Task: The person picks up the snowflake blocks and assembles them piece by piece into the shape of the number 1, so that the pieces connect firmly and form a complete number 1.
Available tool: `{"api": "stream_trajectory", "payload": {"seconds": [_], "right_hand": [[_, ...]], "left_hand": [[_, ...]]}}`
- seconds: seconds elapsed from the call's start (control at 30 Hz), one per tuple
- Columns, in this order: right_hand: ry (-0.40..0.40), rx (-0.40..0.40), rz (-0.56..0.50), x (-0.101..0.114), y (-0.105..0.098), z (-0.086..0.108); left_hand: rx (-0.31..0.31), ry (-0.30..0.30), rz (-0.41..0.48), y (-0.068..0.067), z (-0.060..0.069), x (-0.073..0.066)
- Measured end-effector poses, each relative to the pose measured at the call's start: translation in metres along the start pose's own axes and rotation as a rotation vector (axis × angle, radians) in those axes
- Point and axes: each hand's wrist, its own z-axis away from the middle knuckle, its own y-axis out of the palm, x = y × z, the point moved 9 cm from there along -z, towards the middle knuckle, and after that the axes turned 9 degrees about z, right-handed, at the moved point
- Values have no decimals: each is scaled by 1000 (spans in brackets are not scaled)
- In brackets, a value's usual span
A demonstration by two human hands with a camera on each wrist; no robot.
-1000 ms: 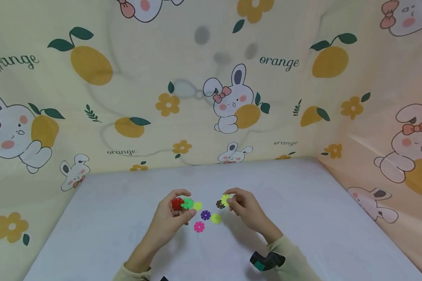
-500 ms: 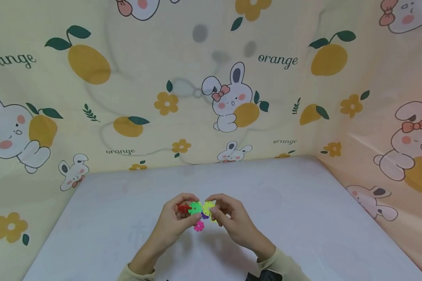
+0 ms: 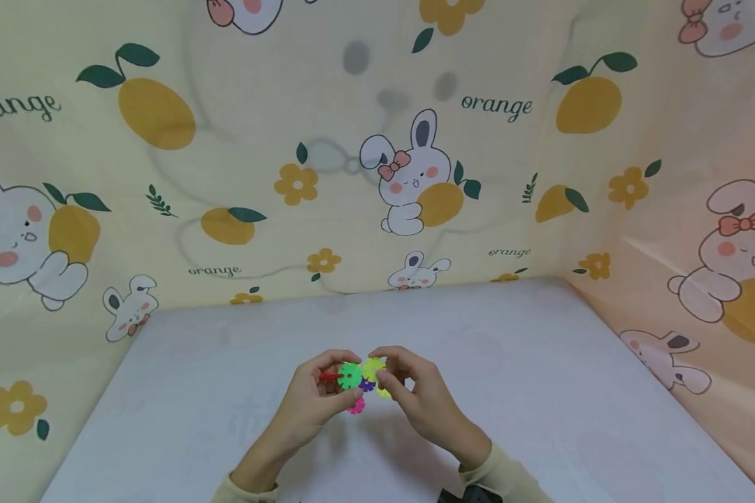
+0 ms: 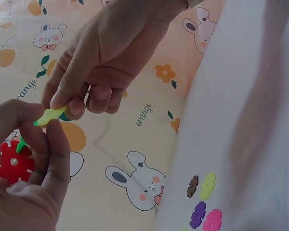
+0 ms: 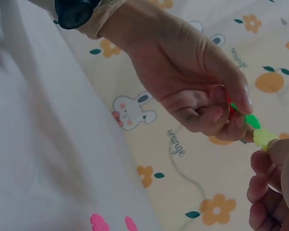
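My left hand (image 3: pixel 308 398) pinches a green notched snowflake building disc (image 3: pixel 349 376) between thumb and fingers. A red disc (image 4: pixel 15 161), set crosswise, is joined to the green one. My right hand (image 3: pixel 426 397) pinches a yellow disc (image 3: pixel 374 367) between thumb and fingertips. Green and yellow discs meet edge to edge above the table; whether they interlock I cannot tell. Below them lie loose discs: purple (image 4: pixel 198 214), pink (image 4: pixel 212 220), yellow (image 4: pixel 208 186) and brown (image 4: pixel 192 186). In the head view the hands partly cover these.
The white tabletop (image 3: pixel 509 349) stretches around both hands. A printed cloth (image 3: pixel 277 126) with rabbits and oranges stands behind and along the sides. A black wrist device (image 3: pixel 472 493) sits at the right sleeve.
From apart, my hands came together, bringing the yellow disc beside the green one. The red disc has turned edge-on. Over the last half second the hands moved little.
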Motion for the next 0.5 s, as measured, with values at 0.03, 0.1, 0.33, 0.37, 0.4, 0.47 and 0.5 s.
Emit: {"api": "stream_trajectory", "payload": {"seconds": [0.03, 0.1, 0.33, 0.37, 0.4, 0.47, 0.5], "right_hand": [[-18, -7, 12, 1, -1, 0], [-53, -21, 28, 4, -2, 0], [-114, -57, 84, 8, -4, 0], [-113, -57, 101, 9, -4, 0], [-114, -58, 122, 9, -4, 0], [-114, -57, 160, 10, -4, 1], [-112, -54, 177, 10, -3, 1]], "left_hand": [[-1, 4, 2, 0, 0, -1], [2, 12, 2, 1, -1, -2], [13, -25, 14, 2, -1, -1], [11, -38, 17, 2, -1, 0], [14, -50, 23, 2, 0, 0], [24, -73, 33, 3, 1, 3], [32, -81, 38, 4, 1, 3]]}}
